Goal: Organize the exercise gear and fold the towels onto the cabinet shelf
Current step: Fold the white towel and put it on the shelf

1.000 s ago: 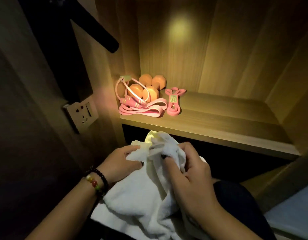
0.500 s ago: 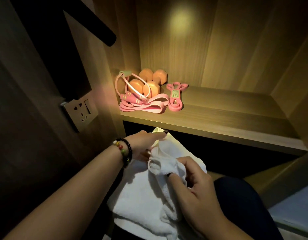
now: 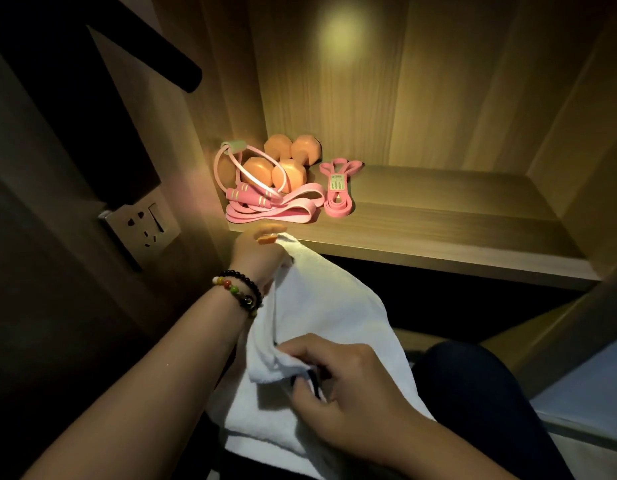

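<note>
Left hand [image 3: 262, 252] moved up and forward since earlier frames, carrying towel [image 3: 327, 306] corner toward shelf [image 3: 438, 216] front edge; right hand [image 3: 348, 379] dropped back, drawing towel out between them.

Progress, judged: gear looks done. Orange dumbbells [image 3: 289, 161], pink jump rope [image 3: 251, 181], flat pink band [image 3: 275, 211] and tagged pink band [image 3: 338, 188] grouped at shelf's left rear. Towel not yet folded, none on shelf.

Left hand pinches far corner just below shelf edge. Right hand grips bunched near edge, fingers curled. Towel hangs stretched between hands, over lap.
</note>
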